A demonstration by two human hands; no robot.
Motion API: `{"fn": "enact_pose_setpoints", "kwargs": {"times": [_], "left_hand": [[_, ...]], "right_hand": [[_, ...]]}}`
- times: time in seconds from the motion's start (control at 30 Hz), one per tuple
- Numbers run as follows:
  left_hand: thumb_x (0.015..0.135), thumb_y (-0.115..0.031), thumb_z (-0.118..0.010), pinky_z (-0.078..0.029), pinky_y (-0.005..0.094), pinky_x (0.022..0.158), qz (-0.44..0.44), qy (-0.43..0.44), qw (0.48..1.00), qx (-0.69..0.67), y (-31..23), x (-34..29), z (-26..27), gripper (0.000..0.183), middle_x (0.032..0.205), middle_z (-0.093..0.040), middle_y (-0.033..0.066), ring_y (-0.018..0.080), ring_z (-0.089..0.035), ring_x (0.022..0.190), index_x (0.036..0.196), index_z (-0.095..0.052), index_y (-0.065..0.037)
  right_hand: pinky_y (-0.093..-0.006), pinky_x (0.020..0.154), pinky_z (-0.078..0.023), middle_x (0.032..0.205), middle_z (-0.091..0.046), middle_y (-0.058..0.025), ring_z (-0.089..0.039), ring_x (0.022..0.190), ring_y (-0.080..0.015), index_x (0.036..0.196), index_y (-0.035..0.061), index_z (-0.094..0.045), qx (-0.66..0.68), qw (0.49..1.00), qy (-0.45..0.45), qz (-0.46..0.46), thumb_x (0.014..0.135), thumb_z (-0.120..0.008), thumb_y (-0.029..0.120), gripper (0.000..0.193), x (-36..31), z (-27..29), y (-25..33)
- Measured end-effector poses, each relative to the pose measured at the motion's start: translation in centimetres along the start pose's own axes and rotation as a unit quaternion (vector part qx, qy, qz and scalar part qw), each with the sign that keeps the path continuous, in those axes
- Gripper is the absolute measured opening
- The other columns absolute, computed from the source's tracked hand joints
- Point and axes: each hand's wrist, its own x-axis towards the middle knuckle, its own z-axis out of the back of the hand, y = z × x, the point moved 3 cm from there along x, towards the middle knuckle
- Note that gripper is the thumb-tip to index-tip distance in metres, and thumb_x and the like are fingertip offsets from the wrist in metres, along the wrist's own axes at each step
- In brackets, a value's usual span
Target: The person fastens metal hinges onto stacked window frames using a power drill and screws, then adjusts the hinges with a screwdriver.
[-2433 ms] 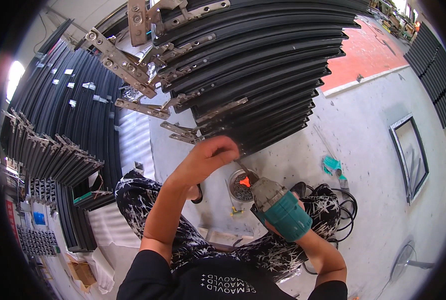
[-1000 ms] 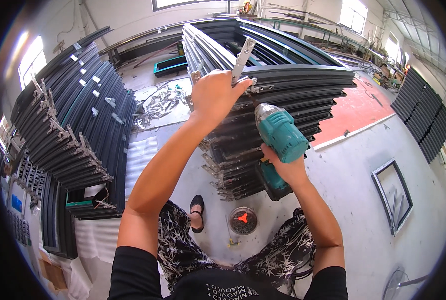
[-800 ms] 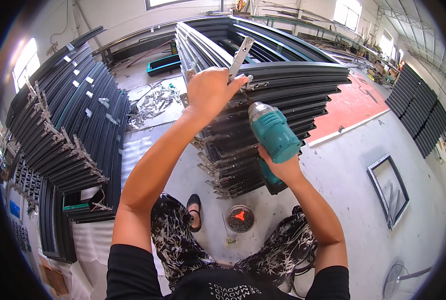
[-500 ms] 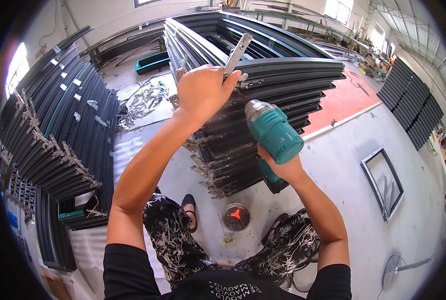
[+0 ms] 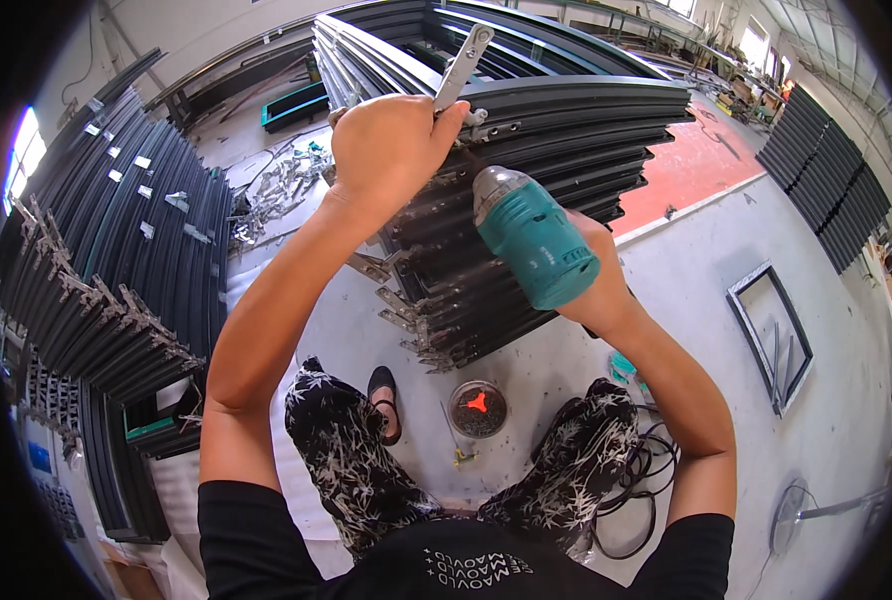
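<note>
My left hand is closed around the lower end of a flat silver metal hinge arm, which sticks up from the corner of the top frame. A stack of black window frames stands before me, their corners towards me. My right hand grips a teal cordless drill from its right side. The drill's nose points up and left at the frame edge, just below the hinge arm's pivot. My left hand and the shadow there make it hard to tell whether the bit touches. Most of the drill's handle is hidden.
By my feet sits a round container of small dark pieces with an orange piece on top. A second frame stack with metal arms rises at left. A cable coils by my right leg; a single frame lies at right.
The view has shifted a little. My right hand has risen beside the drill, and the drill's handle no longer shows below. My left hand keeps its hold on the hinge arm.
</note>
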Motion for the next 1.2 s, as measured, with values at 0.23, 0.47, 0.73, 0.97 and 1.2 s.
{"fn": "enact_pose_setpoints", "kwargs": {"times": [0.23, 0.47, 0.73, 0.97, 1.2], "left_hand": [[0.092, -0.05, -0.048, -0.044, 0.0404, 0.051, 0.015, 0.008, 1.0, 0.005, 0.0, 0.1, 0.1, 0.056, 0.059, -0.058, 0.0112, 0.0289, -0.058, 0.053, 0.064, -0.063, -0.003], [0.092, -0.05, -0.048, -0.044, 0.0412, 0.053, 0.016, -0.001, 1.0, -0.005, 0.0, 0.0, -0.5, 0.056, 0.061, -0.059, 0.0126, 0.0305, -0.059, 0.055, 0.066, -0.063, -0.002], [0.091, -0.05, -0.048, -0.044, 0.041, 0.053, 0.011, -0.032, 0.999, -0.014, 0.1, -0.1, -0.3, 0.057, 0.061, -0.059, 0.0124, 0.0303, -0.058, 0.055, 0.063, -0.062, -0.003], [0.092, -0.053, -0.046, -0.045, 0.0418, 0.054, 0.026, -0.015, 1.0, -0.006, -0.2, -0.1, -0.7, 0.056, 0.06, -0.059, 0.0117, 0.0315, -0.059, 0.058, 0.07, -0.065, -0.005], [0.093, -0.045, -0.048, -0.046, 0.0383, 0.051, 0.009, -0.04, 0.999, 0.015, -0.1, -0.1, -0.6, 0.052, 0.061, -0.061, 0.0099, 0.0275, -0.061, 0.055, 0.067, -0.066, -0.003]], "right_hand": [[-0.0411, 0.063, -0.048, 0.075, -0.059, -0.017, -0.059, 0.071, -0.0375, 0.084, 0.0009, -0.059, -0.129, 0.991, 0.019, -0.008, 0.066, -0.072, 0.02, 0.03, 1.4, 1.0, 0.0], [-0.0406, 0.061, -0.047, 0.074, -0.056, -0.0184, -0.057, 0.07, -0.0385, 0.086, 0.0005, -0.058, -0.156, 0.987, 0.038, -0.009, 0.066, -0.071, 0.019, 0.03, 1.9, 1.4, -0.5], [-0.0426, 0.059, -0.049, 0.07, -0.055, -0.0199, -0.059, 0.065, -0.0373, 0.079, -0.0009, -0.054, -0.217, 0.973, 0.045, 0.061, 0.064, -0.071, 0.025, 0.034, 2.9, 1.8, 0.0], [-0.04, 0.057, -0.05, 0.069, -0.055, -0.0185, -0.059, 0.062, -0.034, 0.076, 0.0006, -0.053, -0.288, 0.951, 0.077, 0.082, 0.064, -0.07, 0.027, 0.034, 3.3, 2.6, 0.5], [-0.0389, 0.059, -0.05, 0.068, -0.056, -0.0195, -0.059, 0.065, -0.0336, 0.075, 0.0001, -0.053, -0.263, 0.959, 0.079, 0.075, 0.066, -0.069, 0.028, 0.034, 3.1, 2.1, -0.3]]}}
